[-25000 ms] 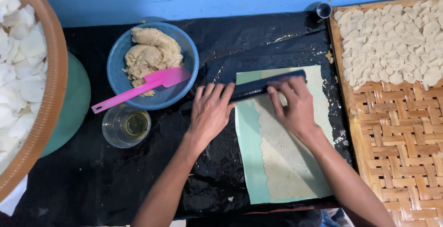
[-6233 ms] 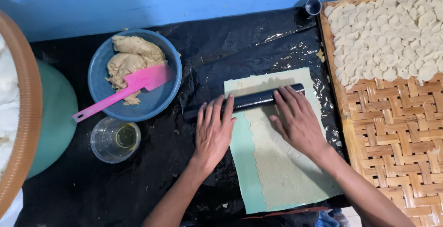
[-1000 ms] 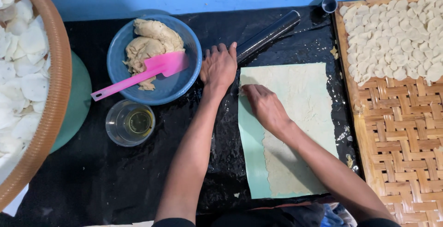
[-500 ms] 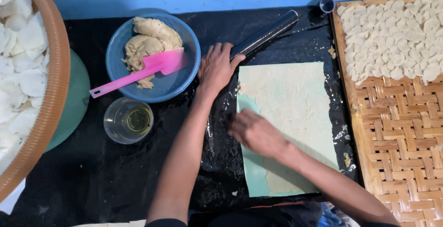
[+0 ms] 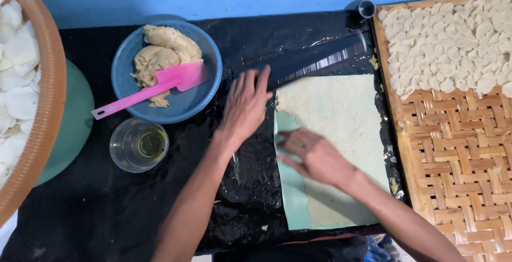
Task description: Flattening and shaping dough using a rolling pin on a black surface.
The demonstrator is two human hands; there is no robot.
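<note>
Left hand [image 5: 244, 107] lies flat, fingers spread and holding nothing, on the black counter [image 5: 160, 203] mid-frame just left of the thin dough sheet [image 5: 341, 129] on its pale green mat [image 5: 290, 192], while the right hand [image 5: 314, 155], also open and empty, rests on the dough's left edge, rolling pin [image 5: 320, 65] just above.

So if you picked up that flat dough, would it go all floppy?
Probably. The dough sheet is rolled very thin on the green mat, so it would likely droop. Its ragged edges suggest it tears easily. It may also cling a bit, since the right hand presses flat on it.
</note>
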